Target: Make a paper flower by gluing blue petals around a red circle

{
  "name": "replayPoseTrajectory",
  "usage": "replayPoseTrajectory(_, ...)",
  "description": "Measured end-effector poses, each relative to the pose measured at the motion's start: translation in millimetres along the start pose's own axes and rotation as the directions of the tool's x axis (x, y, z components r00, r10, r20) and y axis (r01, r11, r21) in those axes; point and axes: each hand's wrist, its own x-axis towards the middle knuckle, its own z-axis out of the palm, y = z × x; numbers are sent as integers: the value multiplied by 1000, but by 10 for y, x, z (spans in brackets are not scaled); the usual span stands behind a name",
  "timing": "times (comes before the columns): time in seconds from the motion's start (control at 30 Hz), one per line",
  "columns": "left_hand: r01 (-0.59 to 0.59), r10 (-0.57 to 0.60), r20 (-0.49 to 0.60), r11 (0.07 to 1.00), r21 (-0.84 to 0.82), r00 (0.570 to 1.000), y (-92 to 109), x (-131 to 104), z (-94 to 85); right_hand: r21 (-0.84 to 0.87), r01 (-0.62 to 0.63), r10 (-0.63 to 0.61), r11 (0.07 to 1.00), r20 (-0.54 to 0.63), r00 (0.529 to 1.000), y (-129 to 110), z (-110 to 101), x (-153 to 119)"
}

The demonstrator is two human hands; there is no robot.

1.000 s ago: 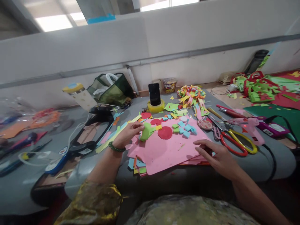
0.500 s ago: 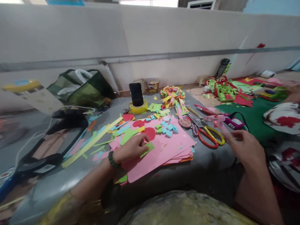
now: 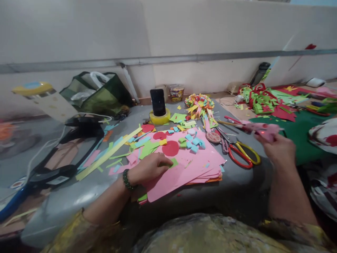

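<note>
My left hand [image 3: 150, 169], with a green bead bracelet [image 3: 126, 179] at the wrist, has its thumb and fingers closed on a small green paper piece [image 3: 174, 162], partly hidden by the fingertips. Beneath it lies a stack of pink paper sheets [image 3: 181, 175]. On that stack rest a red paper circle [image 3: 170, 148] and several folded light-blue paper pieces [image 3: 196, 141]. My right hand [image 3: 283, 151] grips a pink glue gun [image 3: 267, 131] with a small red light, raised above the table's right side. Scissors [image 3: 240, 154] with red and yellow handles lie between the hands.
A phone [image 3: 158, 102] leans upright in a yellow tape roll [image 3: 160, 118]. Behind the stack sits a colourful paper-strip flower [image 3: 200, 102]. Paper strips [image 3: 110, 154] and a black frame-like stand [image 3: 58, 172] lie left. A green bag [image 3: 97, 95] stands by the wall.
My right hand has lifted the glue gun from beside the purple device and now grips it more fully. The green paper piece sits lower and flatter under my left fingers. The view has shifted slightly.
</note>
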Motion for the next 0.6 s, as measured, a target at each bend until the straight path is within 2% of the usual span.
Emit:
replayPoseTrajectory(0.03, 0, 0, 1, 1000, -13, 1000, -9, -2, 1, 71, -68, 73, 995, -73, 995, -53, -65, -69)
replayPoseTrajectory(0.07, 11, -11, -5, 1000, -20, 1000, -14, -2, 1, 174, -89, 106, 981, -91, 990, -124, -121, -155)
replayPoseTrajectory(0.1, 28, -28, -18, 999, -23, 999, -15, 0, 2, 246, -97, 115, 964, -57, 992, -210, -161, -255)
replayPoseTrajectory(0.17, 63, -64, -40, 997, -37, 997, -10, 4, 0, 305, -22, -14, 952, 115, 993, -405, -178, -473)
replayPoseTrajectory(0.2, 72, -74, -44, 996, -49, 996, -5, 7, -2, 318, 48, -125, 947, 228, 966, -503, -154, -580)
replayPoseTrajectory(0.27, 76, -79, -37, 994, -76, 996, 4, 12, -5, 364, 201, -354, 910, 426, 832, -672, -50, -767)
replayPoseTrajectory(0.33, 80, -84, -34, 992, -96, 996, 8, 16, -6, 372, 307, -471, 876, 523, 711, -801, 94, -898)
replayPoseTrajectory(0.37, 83, -87, -36, 991, -103, 996, 8, 18, -5, 354, 344, -490, 870, 543, 682, -852, 167, -941)
replayPoseTrajectory(0.47, 78, -83, -34, 990, -115, 996, -1, 19, 3, 295, 419, -510, 859, 569, 645, -980, 349, -1001)
replayPoseTrajectory(0.6, 68, -70, -25, 995, -66, 997, -19, 18, 14, 311, 480, -564, 820, 580, 588, -1098, 435, -1012)
